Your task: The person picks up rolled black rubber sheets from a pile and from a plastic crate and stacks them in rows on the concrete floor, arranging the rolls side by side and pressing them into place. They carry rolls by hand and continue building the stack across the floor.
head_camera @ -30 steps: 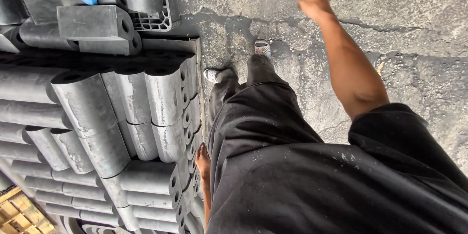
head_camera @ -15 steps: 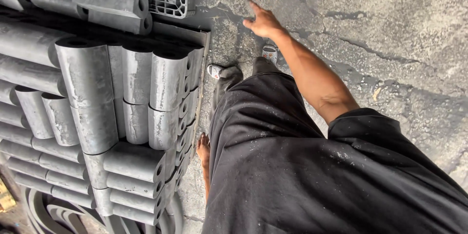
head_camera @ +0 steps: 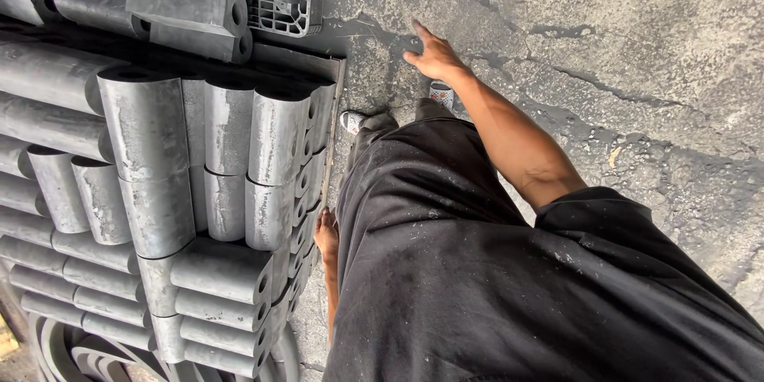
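1. The left hand [head_camera: 325,232] hung empty, fingers loose, just beside the stack of grey rubber blocks [head_camera: 199,191].
2. The right hand [head_camera: 432,56] swung open, well apart from it.
3. The blocks' long axes mostly ran horizontal.

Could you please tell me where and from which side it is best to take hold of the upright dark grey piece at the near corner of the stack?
Probably the rounded top end of the corner piece, from the open floor side: neighbours block its other sides, and the left hand hangs beside that face.

Stacked blocks [head_camera: 159,191] lie left of the person's legs [head_camera: 414,191]; cracked floor [head_camera: 621,48] lies right.
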